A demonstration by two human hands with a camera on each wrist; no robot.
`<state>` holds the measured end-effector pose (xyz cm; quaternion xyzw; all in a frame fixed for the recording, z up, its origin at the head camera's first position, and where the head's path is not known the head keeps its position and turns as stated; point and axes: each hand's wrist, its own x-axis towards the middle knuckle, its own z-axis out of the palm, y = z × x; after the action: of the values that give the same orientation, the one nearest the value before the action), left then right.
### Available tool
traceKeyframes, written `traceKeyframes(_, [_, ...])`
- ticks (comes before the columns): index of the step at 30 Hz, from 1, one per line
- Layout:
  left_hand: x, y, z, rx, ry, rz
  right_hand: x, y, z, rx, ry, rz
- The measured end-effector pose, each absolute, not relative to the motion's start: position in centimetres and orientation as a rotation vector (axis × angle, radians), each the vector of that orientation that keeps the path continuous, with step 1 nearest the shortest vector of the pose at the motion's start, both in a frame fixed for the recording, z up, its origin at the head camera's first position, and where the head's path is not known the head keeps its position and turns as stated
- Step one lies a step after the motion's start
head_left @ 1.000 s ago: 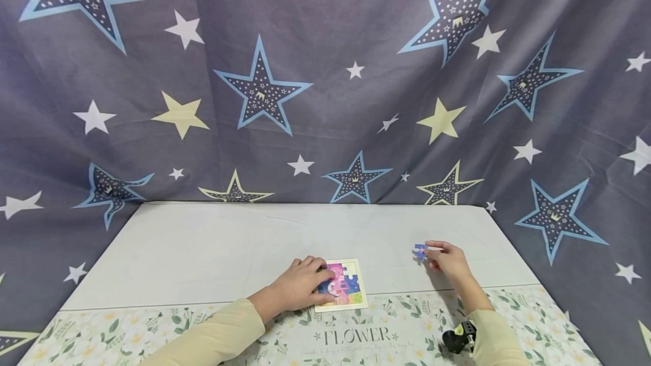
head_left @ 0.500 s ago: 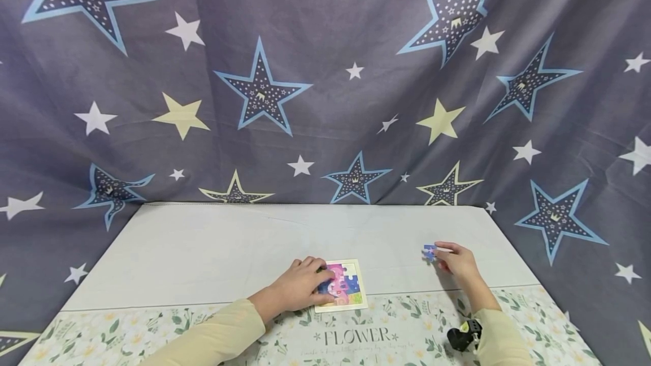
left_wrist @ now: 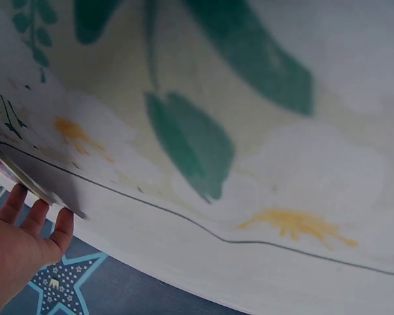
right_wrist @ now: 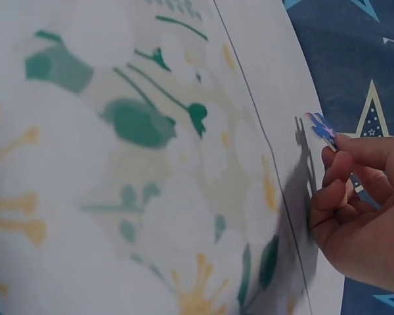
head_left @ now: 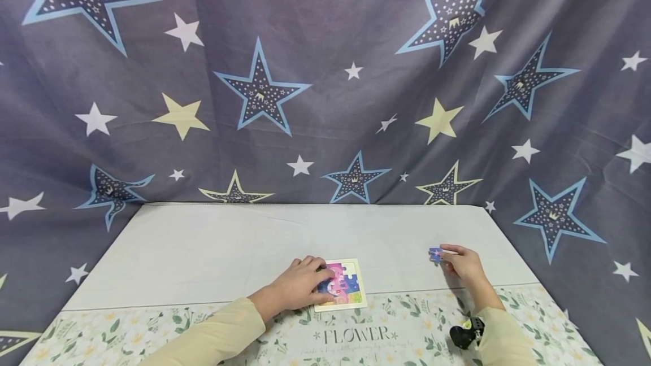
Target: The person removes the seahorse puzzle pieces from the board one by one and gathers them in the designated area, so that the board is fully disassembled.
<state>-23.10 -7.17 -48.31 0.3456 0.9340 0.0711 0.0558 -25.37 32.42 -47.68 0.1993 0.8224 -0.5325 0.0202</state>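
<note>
A small square jigsaw puzzle (head_left: pixel 351 288) with a pale frame lies near the middle of the table, showing pink, blue and yellow parts and a white gap at its upper right. My left hand (head_left: pixel 301 285) holds its left side, hiding part of the picture. In the left wrist view, the fingertips of the left hand (left_wrist: pixel 26 239) bend against the frame's edge. Farther right, my right hand (head_left: pixel 464 264) pinches a blue puzzle piece (head_left: pixel 435 255) between thumb and finger. The right wrist view shows this piece (right_wrist: pixel 323 128) raised above the table, its shadow beneath.
The table has a white back part (head_left: pixel 229 247) and a flower-patterned front part (head_left: pixel 386 349) lettered "FLOWER". A star-printed curtain (head_left: pixel 315 72) closes off the back and sides. A black device (head_left: pixel 465 333) sits at my right wrist.
My right hand has moved a little to the right with the blue puzzle piece in its pinch. The left hand and the jigsaw puzzle have stayed in place.
</note>
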Motion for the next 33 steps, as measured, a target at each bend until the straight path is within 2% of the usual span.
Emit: traceKeyframes(33, [-23.2, -7.1, -48.4, 1.043, 2.837, 0.200, -26.0, 33.9, -48.3, 0.631, 2.636, -1.523])
